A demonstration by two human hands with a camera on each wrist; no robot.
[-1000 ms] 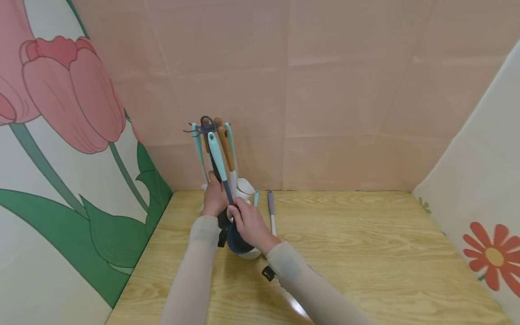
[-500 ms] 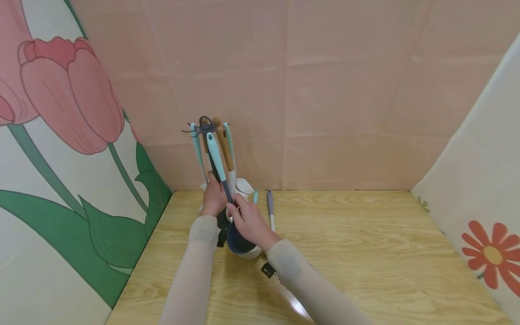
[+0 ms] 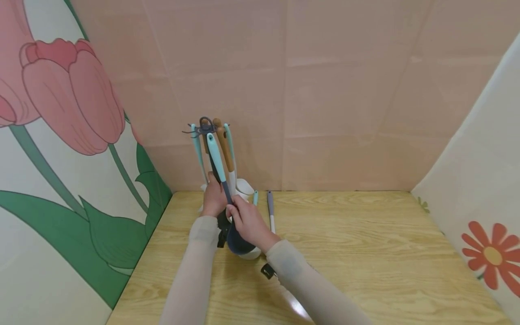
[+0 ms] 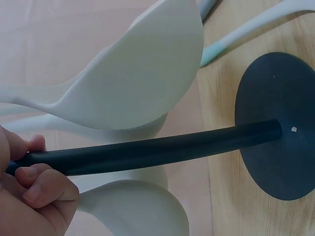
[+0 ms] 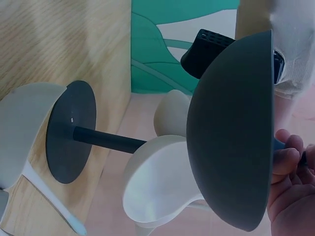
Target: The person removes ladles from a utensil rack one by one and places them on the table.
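Observation:
A dark utensil stand has a round base [image 4: 275,172], an upright pole [image 4: 162,149] and a hook ring [image 3: 207,128] on top. My left hand [image 3: 214,198] holds the pole, fingers curled round it in the left wrist view. In my right hand [image 3: 253,221] is the shaft of a dark blue ladle [image 3: 237,241], bowl down. The ladle's mint handle [image 3: 216,155] reaches up to the hook ring. Other utensils with mint and brown handles [image 3: 225,146] hang around the pole, among them a white ladle [image 5: 160,182].
Right of the stand, a utensil with a grey-purple handle [image 3: 271,203] and one with a mint-tipped handle [image 4: 212,51] lie on the wooden table [image 3: 365,253]. A pink backdrop [image 3: 345,113] rises behind, close to the stand. A tulip-print panel [image 3: 77,189] borders the left side.

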